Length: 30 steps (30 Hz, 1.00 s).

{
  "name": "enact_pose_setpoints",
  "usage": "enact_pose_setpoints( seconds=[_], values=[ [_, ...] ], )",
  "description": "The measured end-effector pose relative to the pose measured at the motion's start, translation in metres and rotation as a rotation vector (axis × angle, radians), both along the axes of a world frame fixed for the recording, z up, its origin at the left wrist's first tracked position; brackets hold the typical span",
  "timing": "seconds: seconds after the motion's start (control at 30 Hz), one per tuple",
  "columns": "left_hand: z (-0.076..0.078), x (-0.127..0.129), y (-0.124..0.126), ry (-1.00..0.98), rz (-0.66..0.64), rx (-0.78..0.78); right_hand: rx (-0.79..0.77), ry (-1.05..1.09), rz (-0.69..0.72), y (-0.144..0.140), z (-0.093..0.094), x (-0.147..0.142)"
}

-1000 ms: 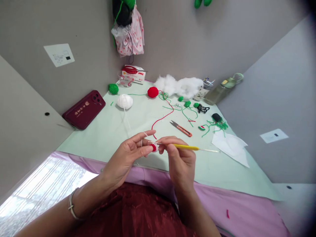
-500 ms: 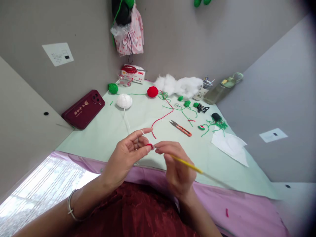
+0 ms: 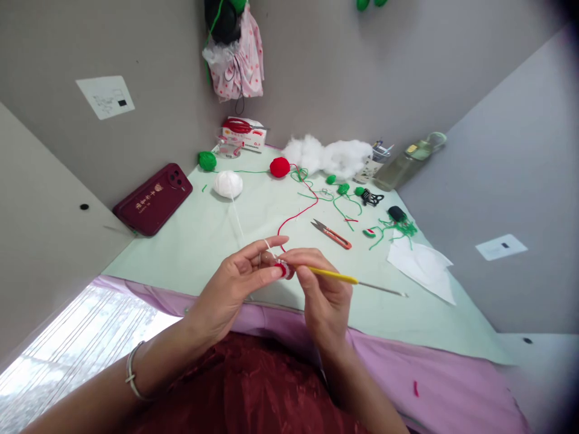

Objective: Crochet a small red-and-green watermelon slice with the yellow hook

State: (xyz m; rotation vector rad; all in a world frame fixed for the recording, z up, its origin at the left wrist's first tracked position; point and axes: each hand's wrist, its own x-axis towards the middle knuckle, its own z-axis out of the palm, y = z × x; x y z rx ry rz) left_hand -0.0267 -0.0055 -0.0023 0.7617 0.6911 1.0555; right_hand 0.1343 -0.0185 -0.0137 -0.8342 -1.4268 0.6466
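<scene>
Crochet work held over the tabletop (image 3: 217, 232)

I see my left hand (image 3: 239, 283) pinching the red-and-white crochet piece (image 3: 284, 269); my right hand (image 3: 319, 289) grips the yellow hook (image 3: 337, 276), tip at the piece, above the near edge.

We see the left hand (image 3: 235, 283) pinching a small red and white crochet piece (image 3: 283, 269) between thumb and fingers, with white yarn (image 3: 266, 245) looped over the index finger. The right hand (image 3: 322, 289) holds a yellow crochet hook (image 3: 344, 278), its tip at the piece. Behind them, on the green mat (image 3: 203, 235), lie a white yarn ball (image 3: 228, 184), a red yarn ball (image 3: 280, 167) and orange snips (image 3: 332, 234) (well apart from the hands).
</scene>
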Motion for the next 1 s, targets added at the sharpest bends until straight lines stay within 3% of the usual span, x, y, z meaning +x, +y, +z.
enact_pose_setpoints(
  seconds=[0.1,0.23,0.33,0.43,0.57,0.77,0.87,1.0],
  values=[
    [-0.002,0.004,-0.002,0.011,0.041,0.035,0.106,-0.179,-0.127,-0.003,-0.006,-0.003],
    [-0.006,0.005,0.001,-0.043,-0.002,-0.105,0.316,-0.422,-0.251,-0.005,-0.014,0.002],
    [-0.006,0.002,0.005,-0.096,-0.037,-0.184,0.128,-0.19,-0.204,-0.003,-0.01,0.006],
    [-0.005,0.0,0.005,-0.04,0.012,-0.097,-0.042,0.062,-0.074,0.0,-0.003,0.006],
    [-0.003,0.001,0.002,0.04,0.002,0.012,-0.07,0.034,0.012,0.003,-0.002,0.002],
    [0.001,-0.002,0.001,0.092,-0.029,-0.018,-0.208,0.247,0.122,0.003,-0.004,0.008],
    [-0.001,-0.002,0.0,0.123,0.006,0.008,-0.124,0.134,0.079,-0.002,-0.003,0.01],
    [-0.009,-0.001,-0.002,0.236,0.13,0.152,0.194,-0.28,-0.075,-0.01,-0.007,0.008]
  ],
)
